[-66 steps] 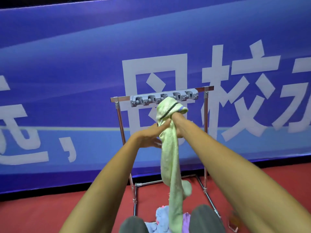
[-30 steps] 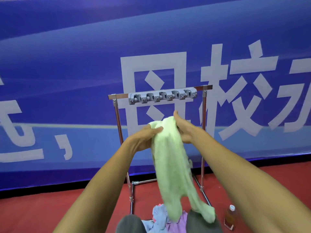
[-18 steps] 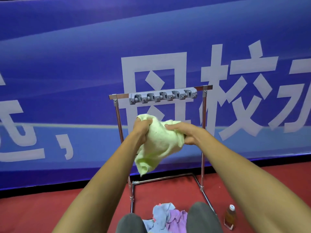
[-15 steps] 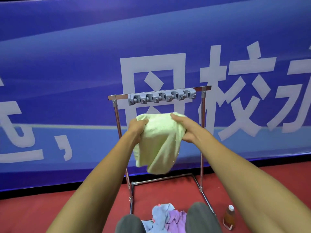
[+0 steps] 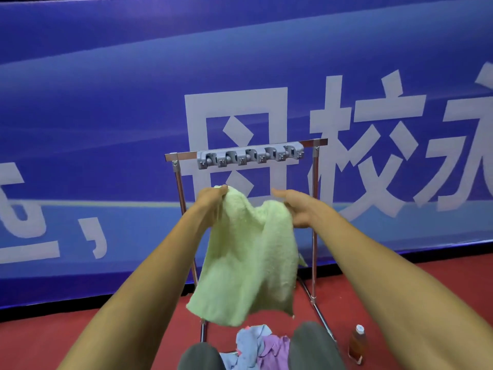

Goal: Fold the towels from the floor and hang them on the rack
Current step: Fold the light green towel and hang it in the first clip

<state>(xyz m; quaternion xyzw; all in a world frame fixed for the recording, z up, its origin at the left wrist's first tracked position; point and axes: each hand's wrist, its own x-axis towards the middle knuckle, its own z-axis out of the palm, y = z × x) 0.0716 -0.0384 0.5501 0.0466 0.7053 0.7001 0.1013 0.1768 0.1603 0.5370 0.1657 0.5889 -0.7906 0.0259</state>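
Since half a second before, the green towel (image 5: 248, 257) had dropped open, its hem hanging far lower toward 6 o'clock and its top edge sagging between the hands. The left hand (image 5: 210, 200) pinched the upper corner at 9 o'clock. The right hand (image 5: 298, 209) lay at the 3 o'clock corner with its fingers fairly straight; whether it truly gripped the cloth could not be told through the blur.

The towel's held edge ran 9 to 3, roughly parallel to the rack (image 5: 184, 155), whose bar and grey hook strip (image 5: 250, 156) stood at 12 o'clock, above and beyond both hands, about equally near each. More towels (image 5: 256, 345) lay on the floor (image 5: 80, 329) at 6 o'clock. Folding looked unfinished.
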